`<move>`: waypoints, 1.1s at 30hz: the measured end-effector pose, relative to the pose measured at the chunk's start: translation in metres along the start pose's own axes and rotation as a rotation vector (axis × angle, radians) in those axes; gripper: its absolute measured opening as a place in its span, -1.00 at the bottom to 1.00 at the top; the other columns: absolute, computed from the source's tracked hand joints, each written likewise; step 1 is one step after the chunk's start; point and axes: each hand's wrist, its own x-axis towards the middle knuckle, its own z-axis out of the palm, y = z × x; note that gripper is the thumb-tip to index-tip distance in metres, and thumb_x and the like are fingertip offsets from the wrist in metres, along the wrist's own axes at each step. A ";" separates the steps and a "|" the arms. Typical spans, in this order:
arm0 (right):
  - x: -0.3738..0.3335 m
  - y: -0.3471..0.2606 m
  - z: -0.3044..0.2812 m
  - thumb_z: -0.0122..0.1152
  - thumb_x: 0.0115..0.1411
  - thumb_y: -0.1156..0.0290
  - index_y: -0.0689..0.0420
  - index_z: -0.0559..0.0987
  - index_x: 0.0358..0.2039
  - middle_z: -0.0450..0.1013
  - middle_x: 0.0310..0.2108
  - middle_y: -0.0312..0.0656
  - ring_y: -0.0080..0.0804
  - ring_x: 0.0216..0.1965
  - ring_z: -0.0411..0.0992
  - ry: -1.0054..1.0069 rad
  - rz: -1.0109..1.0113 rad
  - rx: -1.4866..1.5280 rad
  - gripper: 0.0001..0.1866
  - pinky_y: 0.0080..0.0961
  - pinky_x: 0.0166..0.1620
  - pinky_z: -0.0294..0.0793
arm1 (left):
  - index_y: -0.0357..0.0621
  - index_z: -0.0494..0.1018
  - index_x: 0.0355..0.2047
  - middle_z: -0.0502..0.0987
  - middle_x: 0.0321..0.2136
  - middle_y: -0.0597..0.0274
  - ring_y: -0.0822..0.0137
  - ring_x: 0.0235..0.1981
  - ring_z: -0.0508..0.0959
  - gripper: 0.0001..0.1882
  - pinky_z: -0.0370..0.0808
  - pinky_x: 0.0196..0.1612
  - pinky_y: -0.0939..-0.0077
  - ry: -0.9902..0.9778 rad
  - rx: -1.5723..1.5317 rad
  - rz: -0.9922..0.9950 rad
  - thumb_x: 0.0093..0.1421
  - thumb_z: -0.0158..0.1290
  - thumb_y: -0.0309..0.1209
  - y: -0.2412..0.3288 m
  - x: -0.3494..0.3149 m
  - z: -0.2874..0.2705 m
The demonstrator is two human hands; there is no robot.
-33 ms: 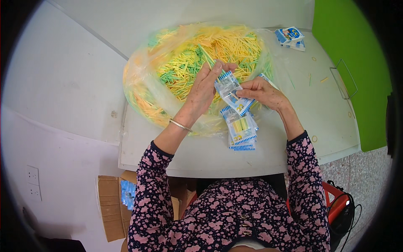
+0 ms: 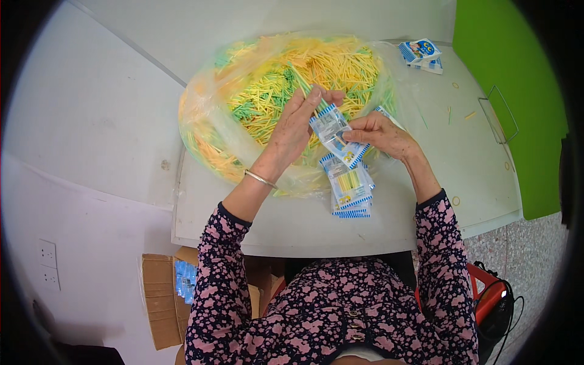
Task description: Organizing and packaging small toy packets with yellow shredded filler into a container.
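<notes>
My left hand (image 2: 295,126), closed, holds a small bunch of thin yellow and green sticks (image 2: 302,79) over a big clear plastic bag (image 2: 213,115). The bag is heaped with loose sticks (image 2: 340,64) in yellow, green and orange. The sticks' lower ends meet the top edge of a small clear-and-blue packet (image 2: 331,129); whether they are inside it I cannot tell. My right hand (image 2: 386,135) pinches this packet between thumb and fingers. Just below lies a pile of similar packets (image 2: 350,188), the top one with yellow sticks inside.
More packets (image 2: 421,55) lie at the table's back right. A few stray sticks (image 2: 449,114) and rubber bands (image 2: 456,201) are scattered on the right. A green panel (image 2: 505,73) with a wire handle (image 2: 502,115) borders that side. Below left, a cardboard box (image 2: 161,298) holds blue packets.
The packet's top edge and the bunch of sticks have shifted very slightly to the left. Both hands keep their hold.
</notes>
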 end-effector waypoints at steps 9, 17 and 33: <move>-0.001 0.003 -0.002 0.18 0.14 0.37 0.26 0.59 -0.26 0.54 -0.42 -0.34 -0.74 -0.41 0.40 -0.032 0.008 0.031 -0.77 -0.75 -0.29 0.37 | -0.19 0.21 -0.28 0.43 -0.15 -0.05 0.16 -0.05 0.46 -0.73 0.50 -0.07 0.34 -0.067 -0.152 -0.054 0.30 -0.17 -0.21 -0.002 0.001 -0.003; -0.003 0.002 -0.006 0.18 0.14 0.36 0.24 0.61 -0.31 0.51 -0.47 -0.40 -0.77 -0.43 0.34 -0.036 -0.006 0.004 -0.79 -0.76 -0.31 0.31 | -0.19 0.20 -0.30 0.45 -0.18 -0.07 0.17 -0.08 0.48 -0.73 0.51 -0.10 0.35 -0.091 -0.165 -0.061 0.31 -0.19 -0.21 0.002 0.001 0.001; 0.012 0.000 0.000 0.11 0.18 0.33 0.24 0.56 -0.39 0.33 -0.58 -0.44 -0.73 -0.49 0.20 0.151 -0.158 -0.231 -0.79 -0.67 -0.42 0.18 | -0.14 0.30 -0.03 0.44 -0.10 0.20 0.47 -0.14 0.41 -0.68 0.35 -0.06 0.55 -0.022 0.566 0.087 0.31 -0.16 -0.24 0.004 -0.006 -0.022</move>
